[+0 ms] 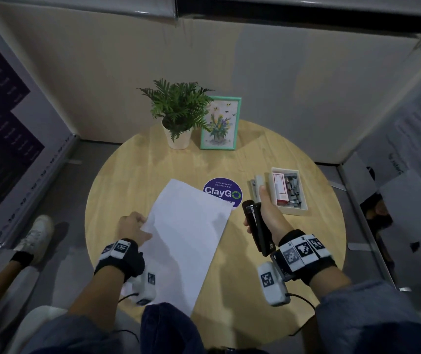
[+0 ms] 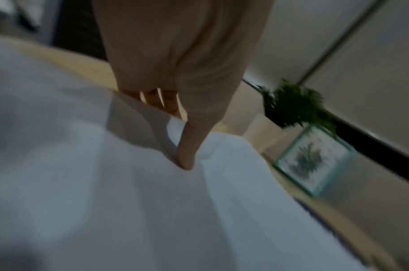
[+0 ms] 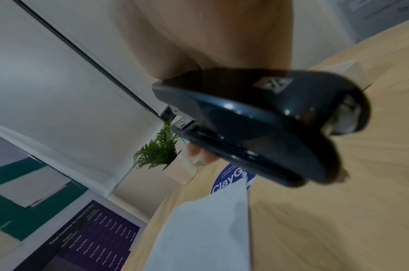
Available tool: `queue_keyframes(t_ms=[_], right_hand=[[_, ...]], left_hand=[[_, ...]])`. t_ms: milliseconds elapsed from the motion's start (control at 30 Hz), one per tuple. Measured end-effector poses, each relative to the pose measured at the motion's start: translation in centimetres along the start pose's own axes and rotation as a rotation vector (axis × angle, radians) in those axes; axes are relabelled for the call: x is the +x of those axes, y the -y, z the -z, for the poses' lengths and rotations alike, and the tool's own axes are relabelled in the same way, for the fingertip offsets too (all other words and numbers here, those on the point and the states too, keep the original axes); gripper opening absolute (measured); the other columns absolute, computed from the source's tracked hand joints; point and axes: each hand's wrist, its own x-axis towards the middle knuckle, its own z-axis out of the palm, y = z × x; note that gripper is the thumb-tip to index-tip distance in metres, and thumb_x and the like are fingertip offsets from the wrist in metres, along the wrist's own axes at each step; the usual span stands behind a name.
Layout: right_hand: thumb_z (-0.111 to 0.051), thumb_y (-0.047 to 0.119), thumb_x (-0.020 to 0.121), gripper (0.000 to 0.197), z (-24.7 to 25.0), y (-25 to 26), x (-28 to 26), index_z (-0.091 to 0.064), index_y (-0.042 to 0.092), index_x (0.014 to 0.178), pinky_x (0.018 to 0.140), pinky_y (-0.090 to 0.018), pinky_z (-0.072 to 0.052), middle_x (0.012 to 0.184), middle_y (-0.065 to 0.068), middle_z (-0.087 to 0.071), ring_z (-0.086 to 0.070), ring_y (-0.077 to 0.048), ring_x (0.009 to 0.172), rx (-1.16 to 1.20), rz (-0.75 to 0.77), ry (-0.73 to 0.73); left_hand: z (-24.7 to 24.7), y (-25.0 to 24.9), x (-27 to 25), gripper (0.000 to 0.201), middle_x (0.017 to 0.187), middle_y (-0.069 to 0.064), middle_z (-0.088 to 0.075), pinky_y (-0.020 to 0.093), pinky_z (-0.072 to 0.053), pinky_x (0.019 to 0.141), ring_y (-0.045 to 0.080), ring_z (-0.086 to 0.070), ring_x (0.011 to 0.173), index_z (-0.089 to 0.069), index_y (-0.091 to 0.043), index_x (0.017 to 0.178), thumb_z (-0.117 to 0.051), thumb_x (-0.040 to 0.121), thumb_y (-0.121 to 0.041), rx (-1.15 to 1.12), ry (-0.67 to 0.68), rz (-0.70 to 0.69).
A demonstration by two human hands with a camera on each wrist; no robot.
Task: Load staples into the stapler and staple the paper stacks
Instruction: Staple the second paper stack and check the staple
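Two things mattered here, and each hand had one. The left hand (image 1: 134,226) pinched the paper stack (image 1: 186,238) at its left edge, thumb on top and fingers tucked beneath, as the left wrist view showed. The stack lay slantwise on the round worktop (image 1: 293,251), its near corner hanging off the front rim and its far corner overlapping the purple sticker (image 1: 223,191). Paper like this looked light, limp and prone to fanning apart, so a grip close to the corner being stapled would probably keep the sheets squared; the dip under the thumb suggested how easily it buckled.

The right hand (image 1: 265,215) was wrapped around the black stapler (image 1: 257,226), held above the worktop just right of the stack, its nose pointing away from the person. It seemed rigid, smooth-shelled and fairly weighty, best squeezed around the middle of the body. Whether it was loaded could not be told. An open box of staples (image 1: 289,191) sat just beyond that hand.
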Motion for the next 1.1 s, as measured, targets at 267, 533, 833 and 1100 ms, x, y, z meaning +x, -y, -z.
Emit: queue_keyframes(t_ms=[267,533,833,1100], right_hand=[[-0.029,0.069,0.088,0.071,-2.2,1.3,-2.0,-0.063,0.008,0.078,0.054,-0.027,-0.047,0.067,-0.01,-0.061,-0.056,-0.024,0.051,-0.124,0.096,-0.033],[-0.045,0.067,0.082,0.071,-3.7,3.9,-4.2,-0.066,0.003,0.103,0.102,-0.05,-0.043,0.149,0.013,-0.036,-0.046,-0.012,0.127,-0.416,0.534,-0.013],[-0.049,0.035,0.095,0.055,-3.9,5.8,-7.1,-0.051,-0.018,0.081,0.041,-0.028,-0.052,0.072,-0.016,-0.048,-0.054,-0.02,0.055,-0.178,0.654,0.02],[-0.047,0.032,0.097,0.055,-4.5,5.8,-9.3,-0.054,-0.022,0.09,0.039,-0.026,-0.051,0.069,-0.02,-0.051,-0.055,-0.023,0.054,-0.07,0.696,0.091]], left_hand=[[2.0,-1.2,-1.9,0.031,0.099,0.015,-0.059,0.035,-0.043,0.077,0.029,-0.056,0.092,-0.051,-0.004,0.112,-0.056,0.084,0.007,-0.364,0.135,-0.266],[8.9,-5.7,-4.5,0.021,0.091,-0.002,-0.066,0.017,-0.049,0.074,-0.002,-0.062,0.077,-0.064,-0.017,0.09,-0.056,0.078,-0.001,-0.349,0.323,-0.607],[14.0,-11.0,-6.3,0.012,0.09,-0.011,-0.064,0.007,-0.044,0.07,-0.009,-0.059,0.078,-0.062,-0.031,0.091,-0.064,0.079,-0.029,-0.156,0.31,-0.818],[11.9,-18.6,-10.0,0.03,0.062,0.007,-0.053,0.027,-0.036,0.058,0.013,-0.046,0.058,-0.064,-0.003,0.082,-0.053,0.091,-0.029,-0.32,0.249,-0.873]])
